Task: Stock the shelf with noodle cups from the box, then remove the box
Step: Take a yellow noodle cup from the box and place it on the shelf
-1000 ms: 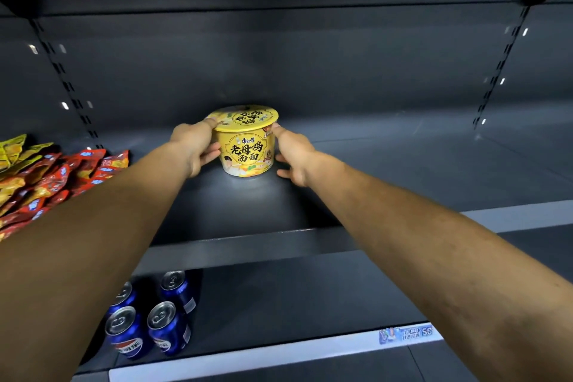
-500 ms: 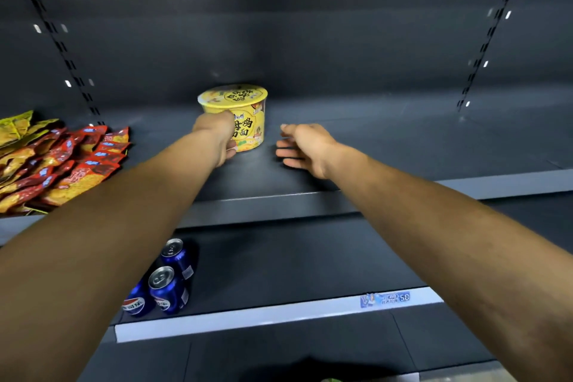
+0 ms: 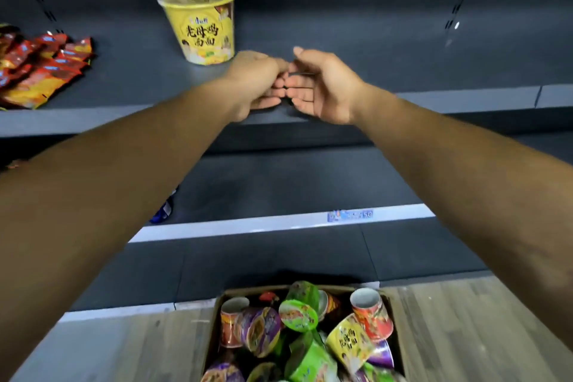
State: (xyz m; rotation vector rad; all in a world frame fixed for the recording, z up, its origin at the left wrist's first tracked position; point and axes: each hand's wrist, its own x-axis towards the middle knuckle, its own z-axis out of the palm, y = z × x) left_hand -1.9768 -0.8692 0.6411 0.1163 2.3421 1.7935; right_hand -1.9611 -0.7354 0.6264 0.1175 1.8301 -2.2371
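Our left hand [image 3: 257, 84] and right hand [image 3: 322, 88] hang empty, fingers loosely curled, just before the yellow paper noodle cup [image 3: 200, 28] standing upright on the dark metal shelf [image 3: 403, 65], which a careless wrist could topple as we reach for the brown cardboard box [image 3: 214, 332].

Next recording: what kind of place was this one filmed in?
Most likely a shop aisle during restocking: dark metal shelves with a price tag on one front edge, snack packets and a noodle cup laid out for sale, and an open box of assorted cups below.
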